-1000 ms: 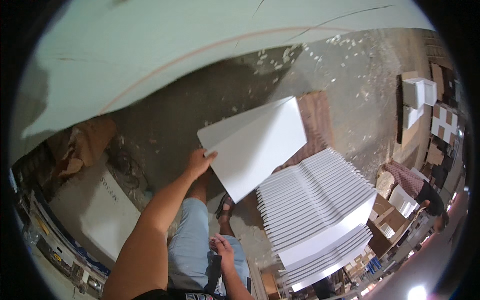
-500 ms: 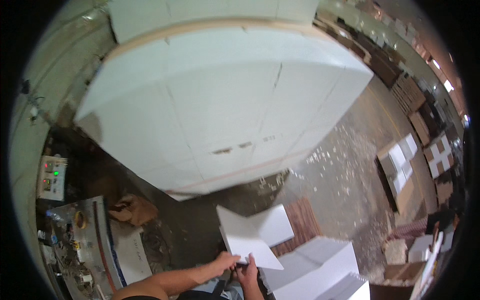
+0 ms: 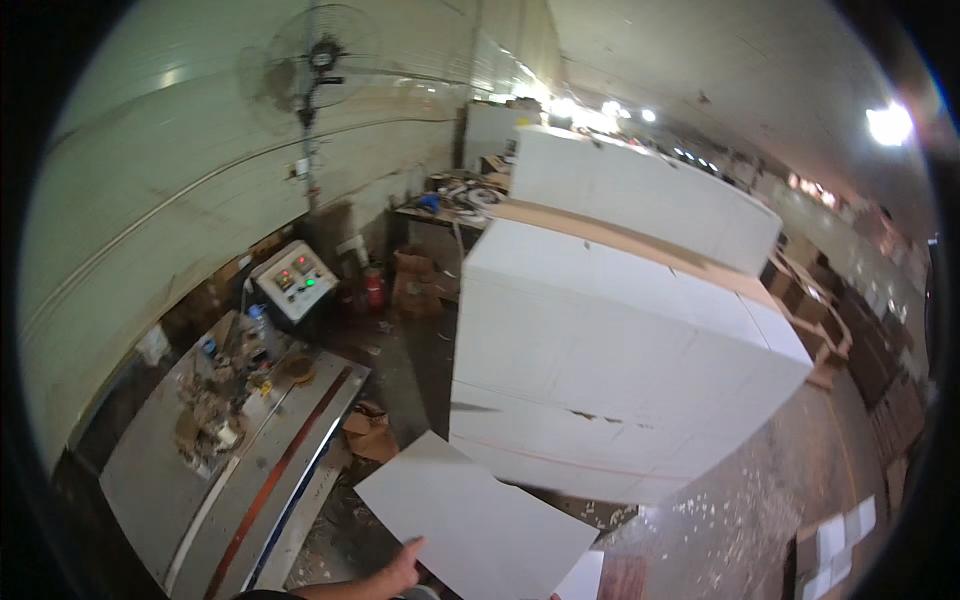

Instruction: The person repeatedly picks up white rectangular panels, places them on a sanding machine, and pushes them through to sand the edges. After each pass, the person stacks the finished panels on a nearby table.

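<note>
A flat white board (image 3: 480,515) tilts in front of me, its broad face turned up. My left hand (image 3: 402,568) grips the board's near left edge, thumb on top and the other fingers hidden beneath. Only a fingertip of my right hand (image 3: 555,597) shows at the lower rim, against the board's right edge; the rest is out of view. Beyond the board's right corner, part of another white sheet (image 3: 582,578) lies by a brown wood-patterned panel (image 3: 622,578).
A large white stack (image 3: 620,370) stands ahead. At left are a cluttered metal worktable (image 3: 145,500), a control box (image 3: 295,280) with lit lamps and a wall fan (image 3: 322,55). A red extinguisher (image 3: 375,290) stands behind. White scraps litter the floor (image 3: 720,500).
The view has swung up and left, bringing in the wall and fan. The board, folded or doubled before, now appears as one broad flat face. My right hand has mostly left view.
</note>
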Motion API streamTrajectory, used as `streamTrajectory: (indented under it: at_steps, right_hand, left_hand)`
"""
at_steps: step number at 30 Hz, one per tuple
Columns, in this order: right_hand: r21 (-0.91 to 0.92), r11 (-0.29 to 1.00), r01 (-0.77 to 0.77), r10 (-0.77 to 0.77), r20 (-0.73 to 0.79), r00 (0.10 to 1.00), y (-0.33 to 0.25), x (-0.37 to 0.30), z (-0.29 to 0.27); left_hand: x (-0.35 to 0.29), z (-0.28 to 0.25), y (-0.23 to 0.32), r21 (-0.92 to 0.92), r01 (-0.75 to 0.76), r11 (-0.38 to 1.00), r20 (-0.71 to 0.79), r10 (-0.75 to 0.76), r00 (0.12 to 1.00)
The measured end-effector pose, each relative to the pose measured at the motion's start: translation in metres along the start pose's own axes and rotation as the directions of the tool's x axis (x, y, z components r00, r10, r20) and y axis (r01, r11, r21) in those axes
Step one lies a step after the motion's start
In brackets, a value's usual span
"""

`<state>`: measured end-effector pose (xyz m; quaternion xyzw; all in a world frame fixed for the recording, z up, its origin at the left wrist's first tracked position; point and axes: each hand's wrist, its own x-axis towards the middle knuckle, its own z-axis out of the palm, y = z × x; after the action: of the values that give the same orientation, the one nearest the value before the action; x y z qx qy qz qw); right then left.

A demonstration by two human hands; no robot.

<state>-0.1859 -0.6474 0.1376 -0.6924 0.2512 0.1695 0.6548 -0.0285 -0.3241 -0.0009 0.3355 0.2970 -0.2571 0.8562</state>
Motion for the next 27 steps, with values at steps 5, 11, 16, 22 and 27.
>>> streamTrajectory:
  at_steps: [5, 11, 16, 22, 27]
  right_hand:
    - [0.267, 0.955, -0.126, 0.166, -0.132, 0.977, 0.009, 0.044, -0.002]
    - [0.479, 0.859, -0.184, 0.342, -0.268, 0.901, 0.021, 0.115, 0.017]
    - [0.443, 0.893, -0.082, 0.150, -0.122, 0.981, 0.001, 0.171, 0.127]
    - [-0.029, 0.999, 0.016, -0.016, 0.020, 1.000, -0.043, 0.241, 0.317]
    - [-0.070, 0.996, 0.063, -0.034, 0.351, 0.936, -0.044, 0.271, 0.451]
  left_hand:
    - [-0.057, -0.058, 0.089, -0.024, -0.540, 0.841, -0.118, 0.534, 0.837]
    - [-0.147, -0.106, 0.101, 0.109, -0.502, 0.858, -0.410, 0.499, 0.763]
    - [-0.228, -0.178, 0.119, -0.169, -0.528, 0.832, -0.536, 0.371, 0.758]
    - [-0.262, -0.253, 0.114, -0.204, -0.457, 0.866, -0.736, 0.172, 0.655]
    - [-0.271, -0.302, 0.118, 0.020, -0.277, 0.961, -0.717, 0.207, 0.666]
